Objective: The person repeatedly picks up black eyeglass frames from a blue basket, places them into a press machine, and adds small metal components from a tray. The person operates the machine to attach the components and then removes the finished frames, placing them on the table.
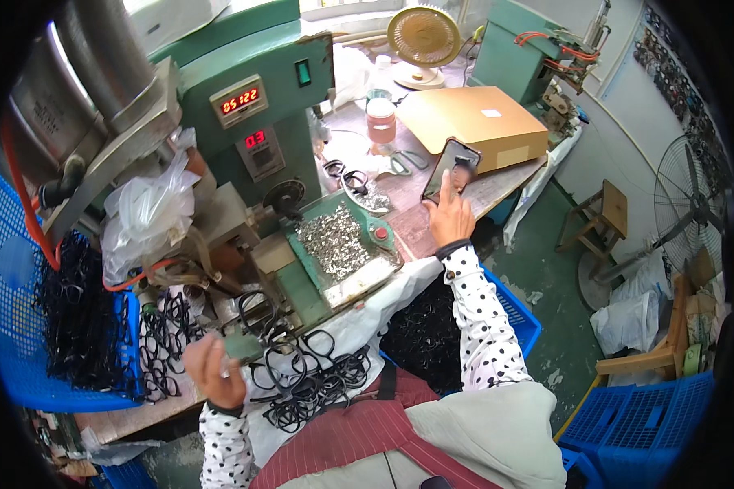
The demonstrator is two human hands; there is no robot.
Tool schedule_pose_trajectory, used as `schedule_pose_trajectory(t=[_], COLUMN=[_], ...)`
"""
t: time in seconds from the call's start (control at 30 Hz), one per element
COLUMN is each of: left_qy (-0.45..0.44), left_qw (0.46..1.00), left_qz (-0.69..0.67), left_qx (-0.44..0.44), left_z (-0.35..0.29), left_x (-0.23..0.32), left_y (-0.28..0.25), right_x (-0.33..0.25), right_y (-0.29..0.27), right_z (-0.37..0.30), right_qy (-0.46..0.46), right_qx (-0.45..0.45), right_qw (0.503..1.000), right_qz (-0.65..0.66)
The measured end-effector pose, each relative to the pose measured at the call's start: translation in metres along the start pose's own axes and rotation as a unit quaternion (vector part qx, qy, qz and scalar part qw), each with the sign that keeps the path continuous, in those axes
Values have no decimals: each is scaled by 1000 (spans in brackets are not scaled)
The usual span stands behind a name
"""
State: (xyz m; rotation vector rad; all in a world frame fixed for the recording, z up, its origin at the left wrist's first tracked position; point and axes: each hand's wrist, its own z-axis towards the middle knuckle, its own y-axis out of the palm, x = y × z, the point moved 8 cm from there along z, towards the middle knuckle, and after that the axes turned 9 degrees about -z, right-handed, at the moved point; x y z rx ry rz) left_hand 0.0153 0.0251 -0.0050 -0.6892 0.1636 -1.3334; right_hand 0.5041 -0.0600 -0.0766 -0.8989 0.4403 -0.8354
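My right hand point(450, 218) reaches forward with its index finger stretched out onto the screen of a smartphone point(452, 173). The phone leans against a cardboard box point(473, 122) on the bench; my hand touches it without gripping it. My left hand point(214, 371) hovers at the front of the bench, fingers loosely bent and apart, holding nothing I can see. Black eyeglass frames point(310, 379) lie in a pile on my lap just right of it. More black frames point(163, 342) hang to its left. A green tray point(334, 240) of small silvery metal parts sits between my hands.
A green press machine point(261, 106) with red displays stands at the left. Blue baskets point(127, 359) of black frames are left and beneath my right arm. A desk fan point(422, 41) and a jar point(381, 122) stand behind. To the right are a stool point(599, 216) and floor fan point(685, 208).
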Motion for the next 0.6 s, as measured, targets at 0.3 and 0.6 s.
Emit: schedule_pose_trajectory(t=[0.3, 0.6], left_qy=[-262, -281], left_qw=[956, 951], left_qz=[101, 95], left_qx=[87, 87], left_z=[-84, -103], left_x=[-100, -120], left_y=[-62, -65], right_x=[6, 15], right_y=[-33, -10], right_z=[55, 52], right_qy=[-36, -42], right_qx=[126, 86], right_qw=[985, 983], right_qz=[-111, -157])
